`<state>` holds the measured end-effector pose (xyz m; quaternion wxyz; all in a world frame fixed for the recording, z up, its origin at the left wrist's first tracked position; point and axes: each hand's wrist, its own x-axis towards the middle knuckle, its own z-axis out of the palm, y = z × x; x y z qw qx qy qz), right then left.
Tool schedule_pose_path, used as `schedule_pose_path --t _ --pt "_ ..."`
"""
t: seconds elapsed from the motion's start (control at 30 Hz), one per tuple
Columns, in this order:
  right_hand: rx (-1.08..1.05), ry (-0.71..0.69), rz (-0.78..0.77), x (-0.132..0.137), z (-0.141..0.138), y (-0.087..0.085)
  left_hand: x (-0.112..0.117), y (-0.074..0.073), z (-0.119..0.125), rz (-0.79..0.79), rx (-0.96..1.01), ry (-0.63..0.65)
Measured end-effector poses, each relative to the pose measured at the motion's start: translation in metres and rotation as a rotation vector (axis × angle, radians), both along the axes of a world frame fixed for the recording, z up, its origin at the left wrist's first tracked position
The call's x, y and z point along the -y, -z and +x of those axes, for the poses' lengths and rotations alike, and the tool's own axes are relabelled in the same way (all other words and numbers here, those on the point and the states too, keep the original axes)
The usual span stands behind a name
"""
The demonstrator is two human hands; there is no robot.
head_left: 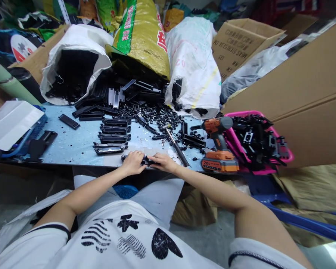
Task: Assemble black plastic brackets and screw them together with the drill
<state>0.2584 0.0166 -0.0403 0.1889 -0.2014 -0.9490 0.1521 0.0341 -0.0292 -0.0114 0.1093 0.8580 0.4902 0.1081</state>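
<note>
At the table's front edge lies a long black plastic part [145,160], mostly covered by my hands. My left hand [133,163] is closed over its left portion, with the fingers bent round it. On the right end, the fingers of my right hand [165,163] are pressed together and gripping. Just behind my left hand, several similar black assemblies [114,129] lie stacked in a row. A hammer [176,144] with a dark handle rests beside my right hand, its head among small screws and fittings [159,114].
An orange cordless drill [217,144] stands at the right by a pink basket [289,153] of black parts. White sacks [196,63] and a yellow sack [145,33] line the back. A blue basket [40,123] sits at left. Cardboard [299,89] walls the right side.
</note>
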Motion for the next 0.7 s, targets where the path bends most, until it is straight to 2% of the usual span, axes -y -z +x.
schedule_pose_path --t 0.1,0.17,0.23,0.3,0.37,0.43,0.5,0.6,0.7 --pt "0.026 -0.042 0.028 -0.002 -0.001 -0.004 0.005 -0.001 0.0 0.034 0.034 -0.023" --pt "0.031 0.028 0.093 -0.001 -0.002 -0.011 0.014 -0.001 -0.005 0.141 0.091 -0.006" --pt "-0.017 0.143 0.159 0.002 -0.003 -0.017 0.027 0.0 -0.018 0.313 0.165 0.01" --pt "-0.065 0.237 0.192 0.006 -0.002 -0.021 0.039 0.003 -0.036 0.488 0.201 -0.064" --pt "-0.037 0.262 0.193 0.011 0.0 -0.021 0.046 0.006 -0.055 0.597 0.169 -0.189" --pt "0.041 0.24 0.183 0.016 0.002 -0.018 0.047 0.007 -0.07 0.604 0.093 -0.23" --pt "0.101 0.214 0.172 0.019 0.002 -0.015 0.044 0.007 -0.077 0.557 0.065 -0.2" --pt "0.137 0.213 0.16 0.02 0.002 -0.015 0.035 0.007 -0.08 0.505 0.135 -0.207" --pt "0.157 0.233 0.161 0.017 0.004 -0.023 0.033 0.005 -0.083 0.483 0.158 -0.2"
